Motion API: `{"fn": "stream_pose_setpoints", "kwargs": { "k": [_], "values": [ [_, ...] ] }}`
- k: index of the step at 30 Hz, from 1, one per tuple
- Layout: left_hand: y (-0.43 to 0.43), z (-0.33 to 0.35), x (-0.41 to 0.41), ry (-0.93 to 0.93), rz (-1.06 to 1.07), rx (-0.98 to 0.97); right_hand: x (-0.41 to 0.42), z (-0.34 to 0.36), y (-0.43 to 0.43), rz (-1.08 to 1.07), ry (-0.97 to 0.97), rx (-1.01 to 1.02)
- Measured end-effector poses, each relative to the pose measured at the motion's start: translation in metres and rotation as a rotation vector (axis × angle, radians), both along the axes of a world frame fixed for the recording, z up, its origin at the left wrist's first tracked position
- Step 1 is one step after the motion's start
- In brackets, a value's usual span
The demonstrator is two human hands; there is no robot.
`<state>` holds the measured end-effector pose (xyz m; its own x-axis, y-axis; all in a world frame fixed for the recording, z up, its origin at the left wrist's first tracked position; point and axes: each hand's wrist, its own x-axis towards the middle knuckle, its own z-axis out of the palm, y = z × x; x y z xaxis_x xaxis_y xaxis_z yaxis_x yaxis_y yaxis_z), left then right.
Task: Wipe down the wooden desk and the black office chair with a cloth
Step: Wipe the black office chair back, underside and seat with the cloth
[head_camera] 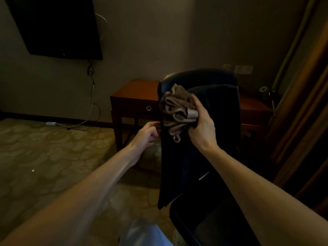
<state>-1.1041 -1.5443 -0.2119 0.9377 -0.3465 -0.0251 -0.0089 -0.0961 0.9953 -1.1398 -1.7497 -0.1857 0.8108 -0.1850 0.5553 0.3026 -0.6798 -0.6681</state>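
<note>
The black office chair stands with its back to me, in front of the wooden desk. A dark garment hangs over the chair's back. My right hand grips a bunched brown and beige cloth and holds it against the upper part of the chair back. My left hand reaches to the left edge of the chair back at mid height, fingers loosely curled; whether it grasps the edge I cannot tell.
A dark wall-mounted screen hangs at the upper left, with cables running down to a power strip on the patterned carpet. Small dark objects sit on the desk's right end. Brown curtains fill the right side.
</note>
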Motion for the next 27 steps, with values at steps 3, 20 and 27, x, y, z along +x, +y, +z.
{"fn": "stream_pose_setpoints", "kwargs": {
  "k": [3, 20, 27],
  "values": [
    [0.007, -0.004, 0.009, -0.009, 0.054, -0.035, -0.002, -0.044, 0.007, -0.088, 0.053, -0.218],
    [-0.002, -0.003, -0.020, -0.073, 0.097, 0.077, -0.096, -0.081, -0.073, -0.014, 0.314, -0.244],
    [0.016, -0.006, -0.062, -0.122, 0.053, 0.077, -0.092, 0.003, -0.027, -0.012, -0.100, 0.050]
  ]
}}
